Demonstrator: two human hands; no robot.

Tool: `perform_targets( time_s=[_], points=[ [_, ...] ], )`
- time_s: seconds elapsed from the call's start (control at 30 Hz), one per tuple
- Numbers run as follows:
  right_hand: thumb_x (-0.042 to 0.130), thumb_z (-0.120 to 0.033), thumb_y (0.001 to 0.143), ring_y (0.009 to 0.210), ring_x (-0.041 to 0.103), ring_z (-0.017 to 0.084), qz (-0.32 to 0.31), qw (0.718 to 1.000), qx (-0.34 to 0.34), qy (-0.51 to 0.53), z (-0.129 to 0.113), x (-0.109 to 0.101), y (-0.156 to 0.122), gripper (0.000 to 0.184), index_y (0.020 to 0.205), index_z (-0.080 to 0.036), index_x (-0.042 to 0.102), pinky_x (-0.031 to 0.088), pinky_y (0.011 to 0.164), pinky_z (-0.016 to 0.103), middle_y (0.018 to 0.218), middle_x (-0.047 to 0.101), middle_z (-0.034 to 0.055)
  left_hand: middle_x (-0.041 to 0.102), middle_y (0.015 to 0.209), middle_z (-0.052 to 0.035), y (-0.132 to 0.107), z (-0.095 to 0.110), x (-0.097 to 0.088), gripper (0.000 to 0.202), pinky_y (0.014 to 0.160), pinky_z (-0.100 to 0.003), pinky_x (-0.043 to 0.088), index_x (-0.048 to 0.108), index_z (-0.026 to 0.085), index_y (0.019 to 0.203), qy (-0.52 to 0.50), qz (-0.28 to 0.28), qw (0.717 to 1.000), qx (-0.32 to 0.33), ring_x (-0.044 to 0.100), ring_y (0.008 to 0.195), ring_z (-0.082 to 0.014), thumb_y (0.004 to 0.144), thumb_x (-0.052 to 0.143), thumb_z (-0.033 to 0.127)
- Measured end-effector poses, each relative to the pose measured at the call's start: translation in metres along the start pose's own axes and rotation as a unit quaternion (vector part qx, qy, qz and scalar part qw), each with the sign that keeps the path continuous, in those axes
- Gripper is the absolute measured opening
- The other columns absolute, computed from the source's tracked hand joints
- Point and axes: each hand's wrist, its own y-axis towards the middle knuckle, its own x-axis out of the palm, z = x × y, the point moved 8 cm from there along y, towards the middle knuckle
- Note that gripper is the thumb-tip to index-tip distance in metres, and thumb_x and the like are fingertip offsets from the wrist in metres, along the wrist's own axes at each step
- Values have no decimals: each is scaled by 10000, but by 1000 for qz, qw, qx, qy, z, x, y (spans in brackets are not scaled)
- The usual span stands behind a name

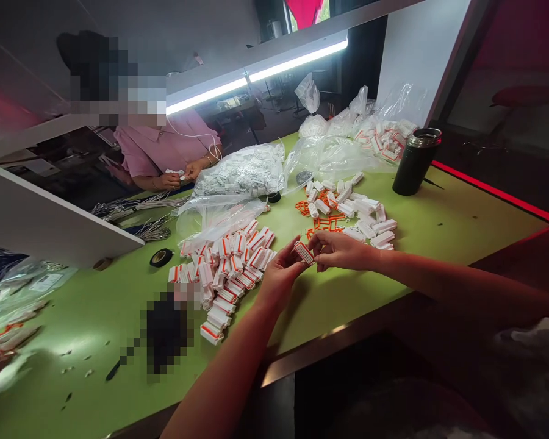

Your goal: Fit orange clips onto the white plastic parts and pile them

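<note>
A white connector housing (304, 252) with rows of small holes and an orange edge is held above the table. My left hand (280, 268) is closed around it from the left, thumb along its near side. Fingers of my right hand (338, 249) are pinched at its right end; whether a small part sits between them is hidden. Left of my hands lies a heap of white housings with orange strips (229, 262). Beyond my right hand are loose white housings (370, 213) and orange strips (324, 225).
A dark tumbler (417, 161) stands at the right. Clear bags of white parts (242, 171) lie at the back. Black tape (161, 257) and cable bundles (153, 227) are at the left. Across the table, a person in a pink shirt (165, 143) handles small white parts.
</note>
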Motion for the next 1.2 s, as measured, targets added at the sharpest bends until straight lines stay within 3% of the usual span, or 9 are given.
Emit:
perform_targets(
  time_s=[0.2, 0.5, 0.87, 1.2],
  points=[
    [592, -248, 810, 614, 663, 121, 24, 997, 1, -76, -7, -7, -3, 105, 856, -164, 549, 523, 542, 209, 720, 637, -6, 748, 1079, -57, -3, 1, 3, 648, 1006, -425, 487, 627, 211, 1308, 16, -20, 1000, -9, 686, 986, -215, 676, 768, 212],
    [548, -417, 860, 570, 643, 133, 34, 991, -35, -125, -7, -8, -3, 246, 797, -179, 548, 496, 529, 224, 652, 636, -3, 751, 1064, -87, -6, 9, 7, 489, 947, -515, 537, 716, 197, 1179, 72, -26, 997, 25, 697, 1010, -286, 736, 765, 397],
    [528, -306, 873, 586, 627, 122, 44, 974, -54, -214, -14, -7, -6, 179, 775, -166, 583, 452, 547, 207, 661, 656, 13, 776, 946, -68, -9, 16, 7, 396, 904, -466, 572, 770, 166, 1054, 128, -19, 990, 51, 719, 872, -247, 700, 780, 344],
    [506, -343, 901, 590, 662, 134, 11, 979, -51, -199, -9, -3, -5, 235, 776, -166, 598, 473, 545, 214, 676, 677, 23, 774, 1000, -51, -6, 14, 5, 392, 873, -382, 568, 740, 171, 1145, 222, -46, 971, 75, 709, 882, -229, 769, 661, 251]
  ],
)
